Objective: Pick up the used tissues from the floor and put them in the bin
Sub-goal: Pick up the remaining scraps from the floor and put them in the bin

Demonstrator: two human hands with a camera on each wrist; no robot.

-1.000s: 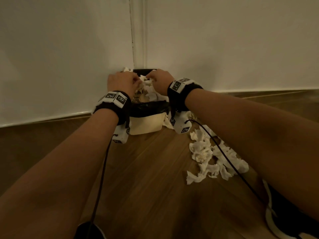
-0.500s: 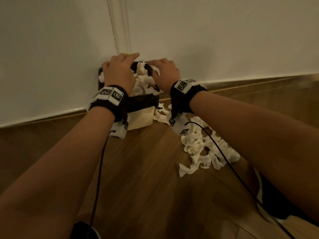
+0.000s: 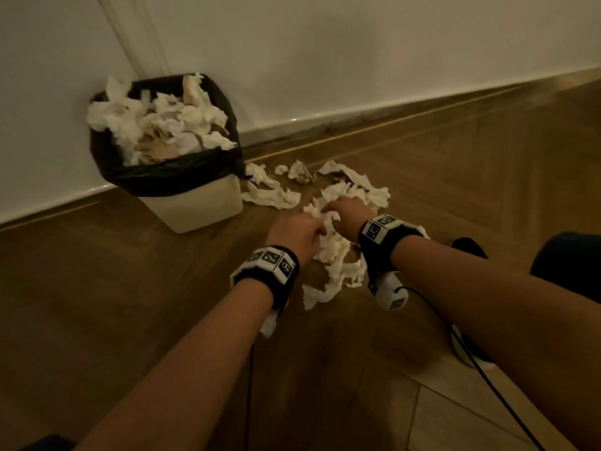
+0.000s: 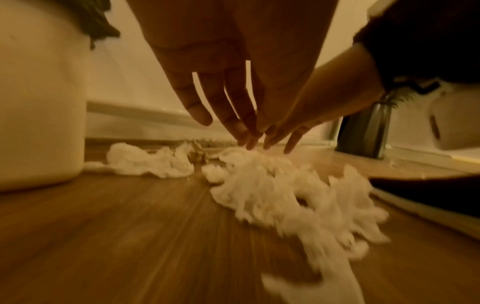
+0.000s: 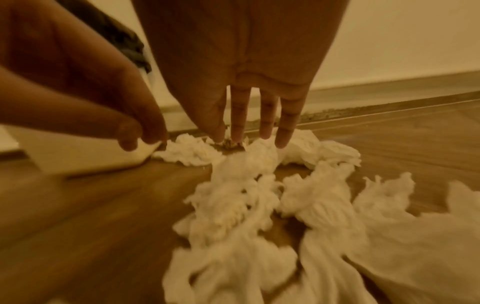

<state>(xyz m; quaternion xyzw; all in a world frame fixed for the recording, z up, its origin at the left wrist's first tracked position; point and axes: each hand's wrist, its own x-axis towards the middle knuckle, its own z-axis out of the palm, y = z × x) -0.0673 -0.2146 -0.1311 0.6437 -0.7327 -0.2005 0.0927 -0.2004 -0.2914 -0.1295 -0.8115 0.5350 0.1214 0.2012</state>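
The bin (image 3: 201,206) is cream with a black liner (image 3: 162,174) and stands in the corner at the left, heaped with crumpled tissues (image 3: 162,122). More white used tissues (image 3: 335,252) lie scattered on the wooden floor to its right. My left hand (image 3: 300,231) and right hand (image 3: 346,211) are side by side low over this pile. In the left wrist view the left hand (image 4: 233,127) points straight fingers down at the tissues (image 4: 285,195). In the right wrist view the right hand (image 5: 254,135) hovers with straight fingers over the tissues (image 5: 246,195). Neither hand holds anything.
White walls meet in the corner behind the bin, with a skirting board (image 3: 390,125) along the floor. A few tissue scraps (image 3: 302,172) lie near the skirting. Black cables (image 3: 487,379) trail from my wrists. A dark shoe (image 3: 468,250) and dark clothing (image 3: 569,265) are at the right.
Both hands left the top of the bin and came down and right to the floor pile. The tissues they pressed stay in the bin. My view has swung right.
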